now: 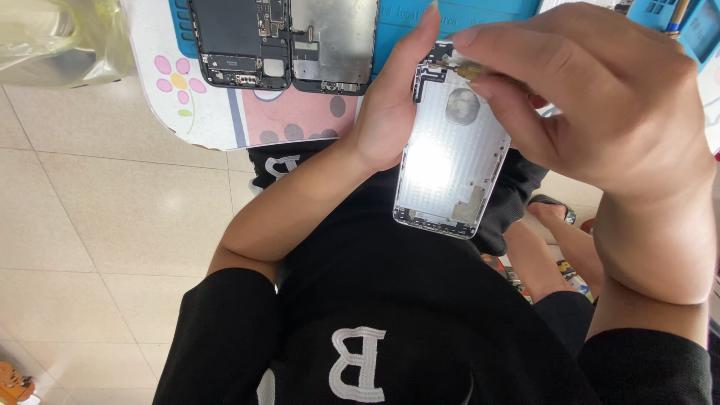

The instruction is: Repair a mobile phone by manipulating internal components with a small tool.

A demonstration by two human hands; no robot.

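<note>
You are holding a silver phone housing (450,161), a thin rounded-corner metal shell with its bare inner side facing you, smooth and glaring white where the light is hitting it, with a dull round patch near the top and small dark fittings along both ends. Your left hand (390,112) is cupping its left edge from behind, fingers wrapped around it and one fingertip rising past the top corner. Your right hand (592,105) is arching over the upper right of the shell, thumb and forefinger pinched tight on a small brass-coloured tool (469,70) whose tip is touching the housing's top end. The shell is hanging above your lap, just off the edge of the surface (217,112), which is wearing a pale cover printed with flowers and dots. Lying flat on a blue mat (420,22) there is an opened phone (285,41), dark circuit parts on one half and a grey metal plate on the other, its top cut off by the frame. Your right hand is hiding most of the tool, so its shape is hard to make out
</note>
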